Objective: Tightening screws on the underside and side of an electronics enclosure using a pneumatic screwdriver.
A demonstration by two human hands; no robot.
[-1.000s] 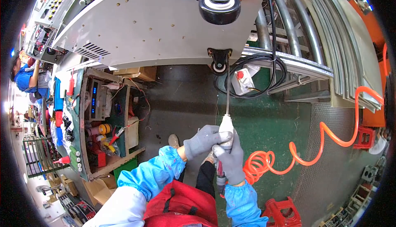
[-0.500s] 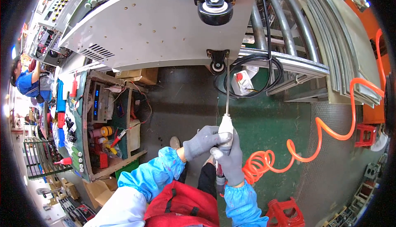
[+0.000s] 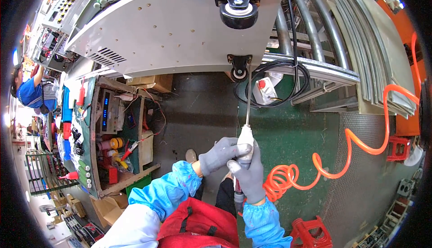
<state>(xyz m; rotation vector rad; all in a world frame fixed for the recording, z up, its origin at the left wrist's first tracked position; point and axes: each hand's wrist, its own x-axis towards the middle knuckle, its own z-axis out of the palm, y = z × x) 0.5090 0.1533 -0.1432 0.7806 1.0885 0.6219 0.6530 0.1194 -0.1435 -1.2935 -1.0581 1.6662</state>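
Both of my gloved hands are closed round an air screwdriver (image 3: 246, 141) with a white-wrapped nose and a long thin bit. My left hand (image 3: 219, 156) pinches it at the nose, while my right hand (image 3: 250, 178) wraps the body just behind. The bit points away from me, and its tip reaches the small black caster (image 3: 239, 67) at the near edge of a grey metal cabinet panel (image 3: 153, 40). Whether the tip sits in a screw is too small to tell. A larger caster (image 3: 237, 11) is bolted on farther up.
An orange coiled air hose (image 3: 317, 164) runs off to the right. Black cable loops (image 3: 302, 79) hang beside a white box with a red button (image 3: 265, 89). Left stands a tool-filled workbench (image 3: 92, 131); a co-worker (image 3: 33, 90) is beyond. A red stool (image 3: 310, 231) is near my right.
The panel and its casters appear slightly farther right and lower. My hands and the screwdriver have shifted very slightly left, with the same grip.
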